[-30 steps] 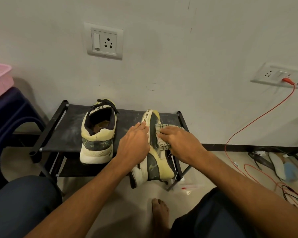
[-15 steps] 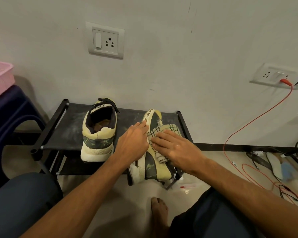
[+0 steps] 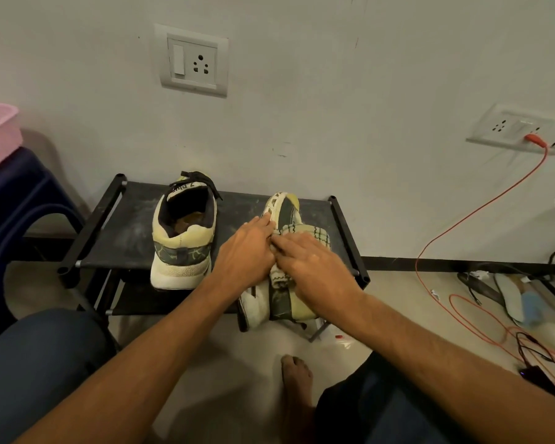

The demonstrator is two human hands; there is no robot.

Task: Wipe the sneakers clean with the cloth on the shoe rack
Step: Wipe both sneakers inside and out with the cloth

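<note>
– Cream checked cloth [image 3: 305, 233], that's what lies under the right hand [image 3: 316, 267]: fingers nearly straight, palm down, pressing it flat on the upturned side of the tipped sneaker [image 3: 282, 304], just right of centre frame
– And the left hand [image 3: 244, 251]?
– Touching the right one, with its fingers stretched along the sole edge of the same shoe to brace it. The thumb is hidden, so I can't tell whether it hooks underneath
– So the step in hand is wiping that side panel?
– I'd judge so. To do it well, run the strokes lengthwise, heel to toe, with the bracing hand pushing against each stroke so the shoe doesn't roll; its heel hangs over the front edge of the shoe rack [image 3: 125, 238]. Fold the cloth to a fresh face once it greys. Work a fingertip through it into the groove where upper meets sole
– The second sneaker [image 3: 181, 245]?
– Upright, left of the hands on the same dusty top shelf, heel toward the camera, apart from both hands. Whether it has been wiped I can't tell from here
– Anything around to mind?
– A bare foot [image 3: 297, 379] on the floor below the rack, and an orange cable [image 3: 481, 213] trailing from a wall socket [image 3: 510, 128] at the right edge, well apart from the work
</note>
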